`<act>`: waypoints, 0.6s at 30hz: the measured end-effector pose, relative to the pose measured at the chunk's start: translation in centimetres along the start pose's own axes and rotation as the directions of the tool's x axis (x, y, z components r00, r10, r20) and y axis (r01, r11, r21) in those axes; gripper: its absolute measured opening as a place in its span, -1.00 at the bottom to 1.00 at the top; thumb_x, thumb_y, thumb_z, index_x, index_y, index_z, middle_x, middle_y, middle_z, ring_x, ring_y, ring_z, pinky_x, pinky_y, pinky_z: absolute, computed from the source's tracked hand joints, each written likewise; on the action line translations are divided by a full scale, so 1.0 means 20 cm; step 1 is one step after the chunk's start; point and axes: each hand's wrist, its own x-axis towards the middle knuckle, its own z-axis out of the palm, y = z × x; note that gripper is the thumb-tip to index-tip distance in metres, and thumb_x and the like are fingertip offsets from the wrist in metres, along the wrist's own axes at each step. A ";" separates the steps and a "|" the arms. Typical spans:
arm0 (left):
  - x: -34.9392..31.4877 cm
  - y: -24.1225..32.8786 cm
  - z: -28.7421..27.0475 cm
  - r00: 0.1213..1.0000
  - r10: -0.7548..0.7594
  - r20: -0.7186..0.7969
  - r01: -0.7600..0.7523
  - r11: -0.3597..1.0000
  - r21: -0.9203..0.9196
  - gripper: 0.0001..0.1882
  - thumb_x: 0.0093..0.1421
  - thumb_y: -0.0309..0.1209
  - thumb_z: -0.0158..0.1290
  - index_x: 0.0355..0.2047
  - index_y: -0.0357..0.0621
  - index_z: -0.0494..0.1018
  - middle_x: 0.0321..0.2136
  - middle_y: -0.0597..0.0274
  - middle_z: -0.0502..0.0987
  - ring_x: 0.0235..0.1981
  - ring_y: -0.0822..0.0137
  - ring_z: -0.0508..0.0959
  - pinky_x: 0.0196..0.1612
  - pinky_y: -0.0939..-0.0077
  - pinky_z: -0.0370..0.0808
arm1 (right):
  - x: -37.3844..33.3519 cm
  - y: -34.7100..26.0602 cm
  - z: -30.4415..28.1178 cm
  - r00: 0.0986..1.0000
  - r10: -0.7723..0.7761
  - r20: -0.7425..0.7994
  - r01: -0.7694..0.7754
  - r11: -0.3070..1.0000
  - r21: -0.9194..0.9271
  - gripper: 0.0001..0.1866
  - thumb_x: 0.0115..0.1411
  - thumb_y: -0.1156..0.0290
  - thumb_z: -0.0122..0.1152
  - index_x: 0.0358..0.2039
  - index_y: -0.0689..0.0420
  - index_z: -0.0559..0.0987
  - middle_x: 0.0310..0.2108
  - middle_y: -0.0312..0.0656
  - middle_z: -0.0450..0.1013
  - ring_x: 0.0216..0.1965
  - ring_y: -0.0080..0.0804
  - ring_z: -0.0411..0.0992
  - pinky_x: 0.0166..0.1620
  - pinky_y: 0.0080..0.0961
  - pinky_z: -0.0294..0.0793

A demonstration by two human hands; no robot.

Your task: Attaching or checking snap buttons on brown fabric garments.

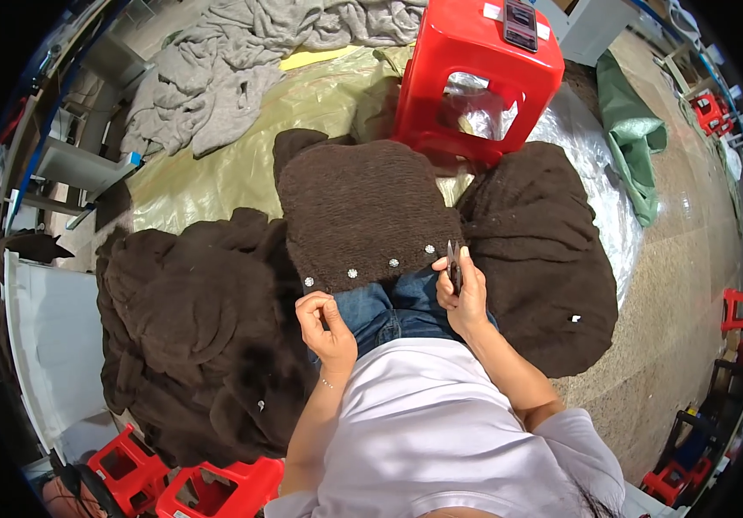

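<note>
A dark brown knitted garment [363,203] is spread over my lap, with several round, sparkling buttons [394,263] in a row along its near edge. My right hand [466,298] is closed around small thread snips [454,266], their pointed blades upward, beside the garment's near right corner. At the near left corner my left hand [326,330] is closed, its fingers curled in a pinch just below the leftmost button [309,282]. Whatever those fingers hold, if anything, is too small to make out.
Heaps of dark brown knitwear lie on my left [190,302] and right [540,250]. Ahead stands a red plastic stool [475,86] with a phone [520,26] on top. Grey knitwear [207,86] is piled at the far left on yellowish plastic sheeting [190,190]. More red stools [224,488] stand behind me.
</note>
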 end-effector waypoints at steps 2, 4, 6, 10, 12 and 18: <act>0.00 0.07 0.00 0.990 -0.083 0.112 0.072 0.993 0.094 -0.95 0.27 -0.55 0.05 -0.35 -0.26 0.40 -0.44 0.33 0.46 -0.60 0.62 0.32 -0.55 0.72 0.29 | 0.00 0.00 0.00 1.000 0.002 0.006 -0.002 1.000 0.030 -0.46 0.40 -0.05 -0.16 -0.36 0.19 0.52 -0.76 -0.42 0.21 -0.80 -0.72 -0.01 -0.74 -0.69 -0.09; -0.03 0.05 0.04 0.959 -0.151 0.238 0.108 0.977 0.187 -0.95 0.16 -0.57 0.18 -0.38 -0.25 0.52 -0.60 0.41 0.45 -0.62 0.64 0.35 -0.56 0.70 0.31 | 0.00 0.00 0.00 1.000 0.010 0.003 -0.010 1.000 0.004 -0.47 0.40 -0.06 -0.18 -0.35 0.17 0.50 -0.76 -0.42 0.20 -0.80 -0.69 -0.02 -0.72 -0.67 -0.09; 0.03 0.11 0.09 0.950 -0.043 0.310 -0.036 0.969 0.245 -0.90 0.07 -0.57 0.24 -0.39 -0.20 0.55 -0.57 0.28 0.47 -0.63 0.53 0.39 -0.56 0.63 0.33 | 0.00 -0.01 0.00 1.000 0.003 0.008 -0.003 1.000 -0.012 -0.47 0.40 -0.06 -0.18 -0.35 0.17 0.50 -0.76 -0.43 0.20 -0.80 -0.70 -0.02 -0.72 -0.68 -0.09; 0.10 0.14 0.21 0.920 0.071 0.385 -0.223 0.904 0.364 -0.82 0.00 -0.39 0.32 -0.44 -0.13 0.54 -0.56 0.25 0.48 -0.63 0.26 0.49 -0.55 0.41 0.42 | 0.00 0.00 0.00 1.000 -0.013 0.004 0.013 0.997 -0.074 -0.47 0.40 -0.06 -0.18 -0.35 0.16 0.51 -0.75 -0.43 0.21 -0.80 -0.72 -0.01 -0.73 -0.69 -0.08; 0.09 0.14 0.25 0.911 -0.022 0.411 -0.176 0.882 0.437 -0.79 -0.02 -0.33 0.33 -0.46 -0.12 0.54 -0.56 0.26 0.47 -0.61 0.22 0.51 -0.54 0.35 0.43 | -0.01 0.01 0.01 1.000 -0.021 0.015 0.022 0.997 -0.078 -0.47 0.40 -0.06 -0.18 -0.35 0.16 0.51 -0.75 -0.42 0.21 -0.79 -0.72 -0.01 -0.73 -0.69 -0.08; 0.08 0.08 0.28 0.884 -0.136 0.447 -0.123 0.855 0.504 -0.79 -0.01 -0.30 0.32 -0.48 -0.09 0.54 -0.58 0.29 0.46 -0.61 0.19 0.52 -0.54 0.29 0.44 | -0.01 0.01 0.00 0.999 -0.040 0.023 0.042 0.995 -0.094 -0.47 0.40 -0.06 -0.18 -0.34 0.17 0.51 -0.75 -0.42 0.21 -0.80 -0.72 -0.01 -0.73 -0.70 -0.07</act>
